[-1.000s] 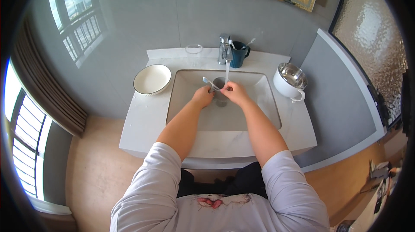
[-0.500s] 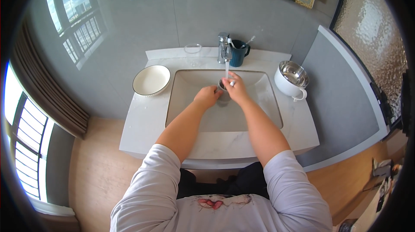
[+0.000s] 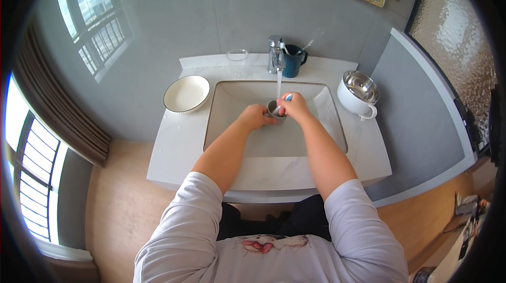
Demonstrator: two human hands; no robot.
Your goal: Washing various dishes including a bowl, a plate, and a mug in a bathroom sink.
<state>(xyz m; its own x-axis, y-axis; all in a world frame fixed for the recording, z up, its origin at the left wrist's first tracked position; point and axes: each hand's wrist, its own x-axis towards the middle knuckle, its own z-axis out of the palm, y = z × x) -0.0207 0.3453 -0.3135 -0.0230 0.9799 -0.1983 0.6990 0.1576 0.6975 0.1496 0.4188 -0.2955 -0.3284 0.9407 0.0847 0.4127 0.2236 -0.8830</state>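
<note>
My left hand [image 3: 255,117] grips a small grey cup [image 3: 272,107] from its left side, held inside the white sink [image 3: 313,132]. In my right hand [image 3: 297,107] is a slim white-and-blue handled brush [image 3: 289,97], pinched between the fingers, its lower end down in the cup's mouth. The brush's head is hidden by the cup and fingers. Water [image 3: 279,83] runs from the chrome faucet [image 3: 275,55] just behind the cup and my right fingers.
A shallow cream bowl [image 3: 186,94] sits on the counter left of the sink. At the back are a clear glass bowl [image 3: 237,60] and a dark teal mug [image 3: 293,63] holding a toothbrush. A white, steel-lined pot [image 3: 356,98] stands at the right.
My right hand has shifted slightly right and down, and the brush is tilted with its blue end now showing. The cup has moved a little right and nearer to me.
</note>
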